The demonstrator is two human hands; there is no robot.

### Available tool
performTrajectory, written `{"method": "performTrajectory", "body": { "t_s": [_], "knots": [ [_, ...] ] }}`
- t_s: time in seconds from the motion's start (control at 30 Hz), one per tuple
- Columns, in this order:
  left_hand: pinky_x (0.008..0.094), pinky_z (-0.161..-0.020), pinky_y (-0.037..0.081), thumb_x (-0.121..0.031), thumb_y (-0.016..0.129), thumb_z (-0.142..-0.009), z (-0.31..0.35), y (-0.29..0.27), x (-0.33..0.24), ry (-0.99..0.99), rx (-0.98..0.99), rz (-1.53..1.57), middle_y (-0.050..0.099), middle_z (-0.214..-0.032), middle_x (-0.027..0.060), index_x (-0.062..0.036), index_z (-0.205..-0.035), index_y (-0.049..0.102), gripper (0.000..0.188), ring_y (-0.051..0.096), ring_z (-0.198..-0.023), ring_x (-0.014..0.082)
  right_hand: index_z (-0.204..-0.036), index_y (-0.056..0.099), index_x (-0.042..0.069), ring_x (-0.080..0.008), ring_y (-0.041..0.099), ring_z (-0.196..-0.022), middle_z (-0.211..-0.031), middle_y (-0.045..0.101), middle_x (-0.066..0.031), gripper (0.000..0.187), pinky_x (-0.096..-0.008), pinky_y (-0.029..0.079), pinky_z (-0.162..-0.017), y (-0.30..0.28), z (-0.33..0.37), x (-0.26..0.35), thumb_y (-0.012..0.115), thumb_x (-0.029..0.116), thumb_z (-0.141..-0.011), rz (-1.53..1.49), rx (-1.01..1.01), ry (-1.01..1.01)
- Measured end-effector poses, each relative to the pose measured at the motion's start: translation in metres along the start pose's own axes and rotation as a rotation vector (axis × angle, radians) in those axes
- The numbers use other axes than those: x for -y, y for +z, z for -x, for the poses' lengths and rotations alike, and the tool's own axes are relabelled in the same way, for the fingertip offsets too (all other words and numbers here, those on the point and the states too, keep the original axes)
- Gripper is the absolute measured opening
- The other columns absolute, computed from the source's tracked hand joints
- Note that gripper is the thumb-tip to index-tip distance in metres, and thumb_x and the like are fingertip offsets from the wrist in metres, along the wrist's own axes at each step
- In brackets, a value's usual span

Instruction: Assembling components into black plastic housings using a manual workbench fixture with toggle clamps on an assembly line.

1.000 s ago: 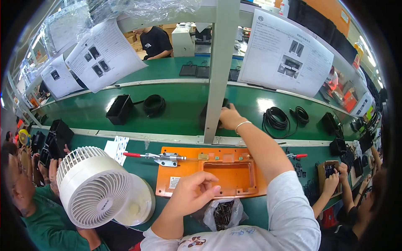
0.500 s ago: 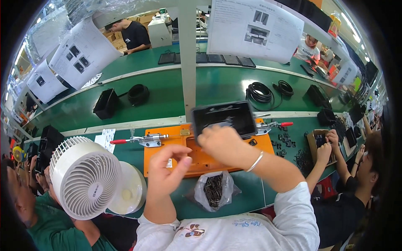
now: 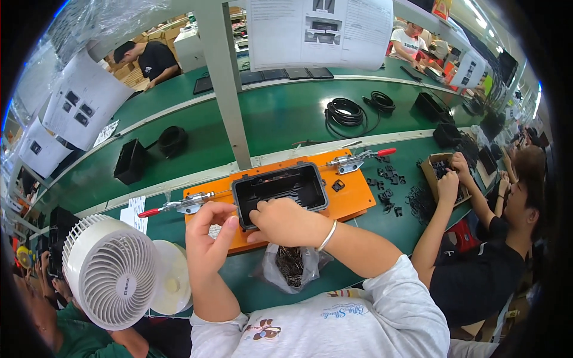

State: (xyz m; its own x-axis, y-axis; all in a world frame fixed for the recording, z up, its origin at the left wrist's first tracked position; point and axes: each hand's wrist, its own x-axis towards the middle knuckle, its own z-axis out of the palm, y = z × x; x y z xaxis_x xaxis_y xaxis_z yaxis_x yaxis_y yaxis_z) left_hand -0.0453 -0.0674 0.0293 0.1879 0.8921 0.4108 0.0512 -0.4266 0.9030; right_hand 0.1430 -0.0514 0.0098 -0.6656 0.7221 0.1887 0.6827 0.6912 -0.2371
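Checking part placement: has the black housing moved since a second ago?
Yes. The black housing, earlier absent from the orange fixture plate, now sits on it, the right hand on its near edge.

Green bench (image 3: 358, 250) runs across the shot, with a green belt (image 3: 280, 119) behind it past a pale rail. On the bench: orange jig (image 3: 352, 194) dead center, clear bag of dark bits (image 3: 291, 268) at its 6 o'clock, white fan (image 3: 113, 271) at 8, paper slip (image 3: 135, 213) at 9, loose black clips (image 3: 388, 185) and a cardboard box (image 3: 434, 170) out at 3. On the belt: cable coils (image 3: 346, 111) at 1 o'clock, a black tray (image 3: 129, 161) at 10.
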Motion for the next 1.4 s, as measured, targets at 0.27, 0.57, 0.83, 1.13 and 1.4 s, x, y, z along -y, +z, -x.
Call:
{"method": "performTrajectory", "body": {
  "t_s": [0.27, 0.57, 0.83, 1.13, 1.4],
  "knots": [
    [0.0337, -0.086, 0.043, -0.011, 0.067, -0.08, -0.015, 0.014, 0.011, 0.067, 0.062, -0.316, 0.056, -0.112, 0.0158, -0.0008, -0.103, 0.06, 0.026, 0.054, -0.103, 0.0254, -0.077, 0.063, -0.002, -0.0365, 0.063, -0.071, -0.074, 0.062, -0.0185, 0.053, -0.0437, 0.05, -0.066, -0.003, -0.007, -0.014, 0.061, 0.051, -0.082, -0.127, 0.125, 0.031],
    [0.0405, -0.099, 0.039, -0.015, 0.066, -0.082, -0.023, 0.024, 0.032, 0.061, 0.191, -0.438, 0.048, -0.132, 0.0215, 0.0001, -0.109, 0.059, 0.032, 0.047, -0.123, 0.0349, -0.092, 0.066, 0.004, -0.0284, 0.063, -0.089, -0.094, 0.067, -0.0107, 0.044, -0.0396, 0.047, -0.078, 0.029, 0.011, -0.008, 0.067, 0.046, -0.079, 0.043, 0.03, 0.118],
    [0.0403, -0.102, 0.037, -0.014, 0.067, -0.08, -0.022, 0.026, 0.034, 0.013, 0.196, -0.48, 0.047, -0.134, 0.0196, -0.0002, -0.11, 0.057, 0.034, 0.045, -0.126, 0.0344, -0.104, 0.06, 0.002, -0.0321, 0.056, -0.092, -0.095, 0.058, -0.0153, 0.033, -0.0412, 0.046, -0.082, 0.019, 0.173, -0.098, 0.072, 0.016, -0.076, 0.155, -0.928, 0.933],
    [0.0401, -0.101, 0.037, -0.017, 0.067, -0.08, -0.023, 0.035, 0.028, 0.052, 0.254, -0.436, 0.046, -0.136, 0.0176, -0.0003, -0.109, 0.057, 0.035, 0.046, -0.123, 0.0343, -0.101, 0.066, 0.006, -0.0288, 0.06, -0.082, -0.089, 0.058, -0.0128, 0.029, -0.0388, 0.05, -0.074, 0.06, 0.253, -0.146, 0.073, 0.017, -0.075, 0.202, -0.676, 1.286],
    [0.0384, -0.096, 0.042, -0.01, 0.067, -0.078, -0.016, 0.031, 0.018, 0.09, 0.171, -0.262, 0.058, -0.117, 0.0168, 0.0006, -0.101, 0.06, 0.026, 0.055, -0.109, 0.0299, -0.097, 0.067, 0.001, -0.0061, 0.054, -0.068, -0.088, 0.067, -0.0023, 0.016, -0.021, 0.042, -0.058, 0.003, 0.206, -0.101, 0.059, 0.014, -0.092, -1.165, -1.156, 0.863]
  ]
}}
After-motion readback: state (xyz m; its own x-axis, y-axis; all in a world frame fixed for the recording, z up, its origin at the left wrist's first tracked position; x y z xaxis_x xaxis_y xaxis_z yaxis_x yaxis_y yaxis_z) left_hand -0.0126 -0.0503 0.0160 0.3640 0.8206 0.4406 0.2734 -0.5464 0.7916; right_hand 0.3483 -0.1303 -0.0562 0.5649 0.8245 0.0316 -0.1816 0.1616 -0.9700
